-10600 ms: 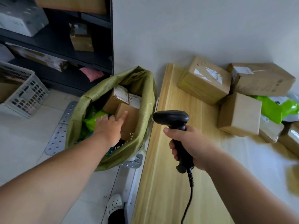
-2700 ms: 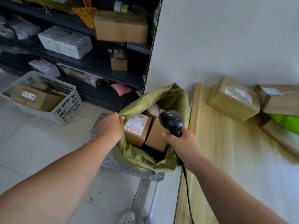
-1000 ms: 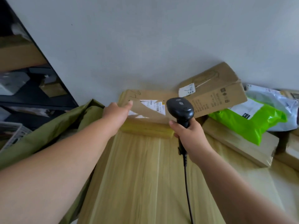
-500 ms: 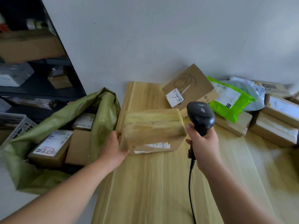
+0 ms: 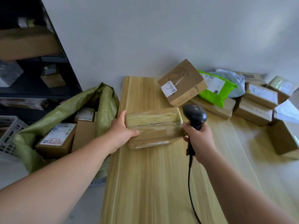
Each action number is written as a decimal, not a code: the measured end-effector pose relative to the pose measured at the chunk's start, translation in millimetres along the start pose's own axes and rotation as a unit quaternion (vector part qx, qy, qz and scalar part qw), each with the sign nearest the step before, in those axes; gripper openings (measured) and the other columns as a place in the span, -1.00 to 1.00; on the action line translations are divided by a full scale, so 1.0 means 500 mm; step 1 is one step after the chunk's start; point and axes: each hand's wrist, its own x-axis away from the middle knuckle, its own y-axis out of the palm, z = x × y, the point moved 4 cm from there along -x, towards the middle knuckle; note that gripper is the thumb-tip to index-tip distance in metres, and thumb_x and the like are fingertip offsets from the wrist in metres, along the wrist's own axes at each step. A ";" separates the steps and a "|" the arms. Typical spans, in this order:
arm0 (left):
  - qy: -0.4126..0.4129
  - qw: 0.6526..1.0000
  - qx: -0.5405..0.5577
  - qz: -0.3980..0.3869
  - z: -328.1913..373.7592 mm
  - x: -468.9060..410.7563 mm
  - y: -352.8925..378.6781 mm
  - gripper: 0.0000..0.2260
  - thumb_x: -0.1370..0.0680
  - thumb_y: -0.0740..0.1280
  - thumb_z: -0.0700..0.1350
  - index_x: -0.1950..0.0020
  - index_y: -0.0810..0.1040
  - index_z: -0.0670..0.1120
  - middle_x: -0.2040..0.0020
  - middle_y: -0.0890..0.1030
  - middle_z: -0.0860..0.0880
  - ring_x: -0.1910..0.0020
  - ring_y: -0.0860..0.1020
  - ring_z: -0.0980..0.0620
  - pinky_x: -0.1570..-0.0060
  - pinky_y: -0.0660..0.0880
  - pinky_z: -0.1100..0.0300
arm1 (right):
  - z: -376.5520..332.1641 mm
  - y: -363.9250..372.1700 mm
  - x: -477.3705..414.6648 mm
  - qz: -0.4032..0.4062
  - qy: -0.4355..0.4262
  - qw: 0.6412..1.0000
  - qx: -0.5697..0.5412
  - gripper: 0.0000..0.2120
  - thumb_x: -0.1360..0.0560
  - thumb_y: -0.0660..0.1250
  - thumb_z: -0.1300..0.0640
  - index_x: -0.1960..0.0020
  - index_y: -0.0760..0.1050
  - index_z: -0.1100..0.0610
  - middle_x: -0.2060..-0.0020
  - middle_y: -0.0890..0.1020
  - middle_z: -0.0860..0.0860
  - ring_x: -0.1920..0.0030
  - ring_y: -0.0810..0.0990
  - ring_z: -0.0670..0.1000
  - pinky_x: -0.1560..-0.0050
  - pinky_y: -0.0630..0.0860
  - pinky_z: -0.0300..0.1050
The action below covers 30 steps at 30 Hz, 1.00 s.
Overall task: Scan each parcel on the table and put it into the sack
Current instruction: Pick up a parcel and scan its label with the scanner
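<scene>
My left hand (image 5: 120, 133) grips the left end of the box (image 5: 155, 125), which lies long axis crosswise near the table's (image 5: 153, 183) left edge. My right hand (image 5: 199, 141) clasps the scanner (image 5: 195, 114) just beside the box's right end. The sack (image 5: 103, 101) stands past that left edge, on the left hand's side.

I see the left hand (image 5: 123, 131) out of the green sack (image 5: 103, 101), where it lay first on a box and then on the rim. It now grips the left end of the tape-wrapped box (image 5: 153, 125). That box has come from the far left corner of the table (image 5: 153, 183), by the wall, to the near left part. Its label, facing up a second ago, shows only as a strip along the near bottom edge. The right hand (image 5: 199, 138) has carried the scanner (image 5: 195, 114) from over the sack to just beside the box's right end.
</scene>
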 end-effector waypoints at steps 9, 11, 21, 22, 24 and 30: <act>0.179 0.959 -0.222 -0.007 -0.048 0.151 0.030 -0.47 -0.33 0.54 0.13 -0.06 0.27 0.05 -0.06 0.34 0.06 -0.06 0.39 0.06 -0.11 0.41 0.12 | 0.060 -0.054 0.087 0.044 0.023 0.998 0.035 -0.89 -0.53 0.40 0.09 0.07 0.47 -0.01 0.18 0.58 0.02 0.21 0.53 0.02 0.00 0.57 0.14; 0.193 0.956 -0.220 -0.019 -0.050 0.154 0.028 -0.59 -0.41 0.44 0.17 -0.06 0.34 0.02 -0.06 0.40 0.06 -0.06 0.43 0.07 -0.11 0.43 0.09 | 0.065 -0.053 0.105 0.044 0.025 0.998 0.043 -0.90 -0.53 0.40 0.06 0.06 0.47 -0.03 0.18 0.60 -0.02 0.19 0.54 0.01 -0.07 0.56 0.17; 0.117 0.936 -0.318 -0.098 0.011 0.063 0.040 -0.30 -0.57 0.29 0.10 -0.58 0.03 -0.09 -0.57 0.13 -0.06 -0.52 0.16 -0.07 -0.45 0.18 0.06 | 0.117 -0.047 0.188 0.091 0.029 0.989 0.109 -0.88 -0.52 0.39 0.03 0.01 0.47 0.01 0.29 0.55 -0.04 0.28 0.53 0.04 0.22 0.43 -0.10; 0.095 0.937 -0.316 -0.117 0.013 0.061 0.050 -0.30 -0.56 0.30 0.10 -0.57 0.05 -0.09 -0.56 0.16 -0.07 -0.50 0.21 -0.07 -0.42 0.23 0.07 | 0.120 -0.047 0.193 0.094 0.029 0.989 0.111 -0.88 -0.52 0.39 0.03 0.00 0.47 0.01 0.28 0.55 -0.04 0.27 0.53 0.04 0.22 0.44 -0.10; 0.066 0.945 -0.302 -0.111 0.010 0.061 0.063 -0.25 -0.52 0.36 0.09 -0.56 0.06 -0.10 -0.53 0.20 -0.10 -0.45 0.28 -0.10 -0.35 0.29 0.08 | 0.121 -0.051 0.196 0.094 0.026 0.989 0.115 -0.87 -0.53 0.39 0.04 -0.04 0.48 0.00 0.23 0.58 -0.05 0.26 0.54 0.00 0.23 0.45 -0.11; -0.094 0.973 -0.209 -0.004 -0.031 0.079 0.059 -0.41 -0.46 0.41 0.18 -0.31 0.33 -0.13 -0.17 0.54 -0.10 0.02 0.59 -0.17 0.17 0.53 0.10 | 0.125 -0.071 0.176 0.046 0.027 0.991 0.119 -0.82 -0.51 0.42 0.05 -0.08 0.50 -0.02 0.13 0.63 -0.08 0.13 0.60 -0.03 0.12 0.50 -0.08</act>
